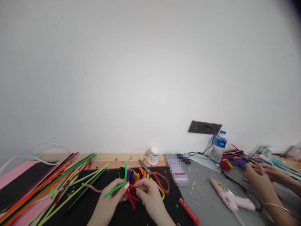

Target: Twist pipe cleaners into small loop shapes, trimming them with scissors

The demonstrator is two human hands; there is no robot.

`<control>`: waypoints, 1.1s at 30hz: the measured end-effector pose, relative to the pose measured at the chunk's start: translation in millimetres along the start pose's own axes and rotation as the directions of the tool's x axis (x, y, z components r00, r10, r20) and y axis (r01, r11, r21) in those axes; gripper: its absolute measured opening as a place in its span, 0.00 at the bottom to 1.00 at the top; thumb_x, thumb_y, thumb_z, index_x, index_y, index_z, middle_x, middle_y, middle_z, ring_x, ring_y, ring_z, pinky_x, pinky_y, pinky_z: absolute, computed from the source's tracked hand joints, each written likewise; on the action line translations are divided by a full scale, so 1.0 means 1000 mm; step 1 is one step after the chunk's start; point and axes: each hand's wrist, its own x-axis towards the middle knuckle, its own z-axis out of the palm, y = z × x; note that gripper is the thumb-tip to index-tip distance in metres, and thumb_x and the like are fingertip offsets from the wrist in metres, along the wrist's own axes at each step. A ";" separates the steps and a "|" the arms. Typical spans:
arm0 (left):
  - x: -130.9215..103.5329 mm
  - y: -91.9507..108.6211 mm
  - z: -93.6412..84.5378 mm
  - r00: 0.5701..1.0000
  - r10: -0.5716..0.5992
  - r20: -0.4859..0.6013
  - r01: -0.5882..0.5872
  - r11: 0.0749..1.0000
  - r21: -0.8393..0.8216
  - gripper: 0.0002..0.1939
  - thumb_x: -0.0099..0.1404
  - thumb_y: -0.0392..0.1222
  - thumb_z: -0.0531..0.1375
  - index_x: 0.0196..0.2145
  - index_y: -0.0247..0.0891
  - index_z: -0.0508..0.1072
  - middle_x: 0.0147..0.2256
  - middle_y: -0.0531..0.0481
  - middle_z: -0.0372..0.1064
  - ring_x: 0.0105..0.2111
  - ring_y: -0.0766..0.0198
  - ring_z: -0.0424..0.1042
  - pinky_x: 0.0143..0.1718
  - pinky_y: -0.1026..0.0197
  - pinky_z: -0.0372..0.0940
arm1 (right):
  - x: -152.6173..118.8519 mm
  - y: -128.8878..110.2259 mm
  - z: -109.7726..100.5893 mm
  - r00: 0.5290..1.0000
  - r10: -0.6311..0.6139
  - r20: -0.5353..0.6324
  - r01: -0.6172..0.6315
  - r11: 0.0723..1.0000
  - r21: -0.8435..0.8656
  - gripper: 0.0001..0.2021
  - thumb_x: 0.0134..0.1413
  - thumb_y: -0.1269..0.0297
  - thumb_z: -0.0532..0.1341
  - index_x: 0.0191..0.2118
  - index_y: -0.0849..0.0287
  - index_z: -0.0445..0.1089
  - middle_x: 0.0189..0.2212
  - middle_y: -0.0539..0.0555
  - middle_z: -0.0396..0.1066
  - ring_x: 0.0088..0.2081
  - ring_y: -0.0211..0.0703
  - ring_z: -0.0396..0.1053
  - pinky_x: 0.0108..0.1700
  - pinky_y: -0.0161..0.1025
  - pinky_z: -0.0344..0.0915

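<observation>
My left hand (pixel 113 193) is closed, thumb and fingers pinching a bright green pipe cleaner (pixel 125 172) that is bent, one end up and one end toward the lower left. Close beside it, my right hand (pixel 148 194) pinches red pipe cleaner pieces (pixel 131 201) between thumb and fingertips. The red pieces fan out between both hands; where they join the green one is hidden by the fingers. Just behind the hands lie coiled blue pipe cleaners (pixel 131 176) and orange curled ones (pixel 142 172). Red-handled scissors (pixel 162 182) rest to the right, blades toward the wall.
Many long pipe cleaners (pixel 70 175) spread across the left. A white cup (pixel 153 156) stands upside down near the wall. On the right are a red tube-like stick (pixel 189 212), a pink glue gun (pixel 231 197), a water bottle (pixel 219 146) and another person's hands (pixel 260 177).
</observation>
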 end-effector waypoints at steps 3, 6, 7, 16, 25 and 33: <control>-0.001 0.000 0.000 1.000 0.016 0.023 -0.016 1.000 0.012 0.13 0.49 0.50 0.63 0.24 0.38 0.71 0.23 0.56 0.65 0.26 0.63 0.67 0.29 0.61 0.69 | -0.003 -0.003 -0.001 0.997 -0.068 -0.027 0.066 0.995 -0.068 0.06 0.42 0.78 0.55 0.23 0.62 0.64 0.18 0.46 0.58 0.21 0.33 0.55 0.24 0.30 0.52; -0.002 0.002 0.001 0.999 0.020 0.037 -0.021 0.999 0.035 0.12 0.49 0.50 0.62 0.24 0.38 0.72 0.23 0.56 0.66 0.25 0.64 0.67 0.28 0.62 0.68 | -0.005 -0.003 0.000 0.994 -0.101 -0.035 0.098 0.992 -0.075 0.07 0.46 0.76 0.54 0.22 0.61 0.60 0.18 0.45 0.57 0.21 0.33 0.55 0.24 0.30 0.52; -0.002 0.003 0.001 0.999 0.025 0.045 -0.027 0.998 0.048 0.12 0.49 0.50 0.62 0.24 0.38 0.71 0.22 0.56 0.66 0.24 0.64 0.66 0.27 0.63 0.67 | -0.005 -0.003 0.000 0.995 -0.098 -0.032 0.096 0.994 -0.059 0.07 0.48 0.75 0.54 0.23 0.60 0.59 0.18 0.45 0.56 0.20 0.33 0.54 0.23 0.30 0.52; -0.002 0.005 -0.001 0.985 0.151 0.082 -0.161 0.977 0.142 0.14 0.54 0.49 0.58 0.19 0.37 0.67 0.17 0.58 0.59 0.19 0.68 0.60 0.22 0.67 0.58 | -0.006 0.001 0.002 0.990 -0.051 0.129 0.062 0.994 -0.084 0.06 0.45 0.76 0.53 0.23 0.61 0.60 0.18 0.46 0.60 0.21 0.33 0.57 0.24 0.30 0.54; -0.001 0.006 -0.004 0.989 0.134 0.066 -0.143 0.978 0.151 0.14 0.55 0.50 0.57 0.20 0.38 0.66 0.17 0.58 0.60 0.20 0.67 0.62 0.23 0.66 0.59 | -0.008 -0.007 0.002 0.987 -0.098 0.131 0.127 0.964 -0.234 0.07 0.46 0.78 0.51 0.28 0.61 0.62 0.21 0.46 0.57 0.24 0.34 0.55 0.27 0.29 0.53; 0.006 -0.001 -0.007 0.994 0.018 0.103 -0.022 0.999 0.034 0.15 0.53 0.51 0.60 0.19 0.37 0.64 0.16 0.59 0.61 0.18 0.69 0.61 0.21 0.67 0.57 | -0.012 -0.015 -0.010 0.934 -0.217 0.283 0.323 0.849 -0.418 0.09 0.51 0.77 0.50 0.25 0.58 0.60 0.21 0.46 0.59 0.24 0.35 0.56 0.28 0.30 0.53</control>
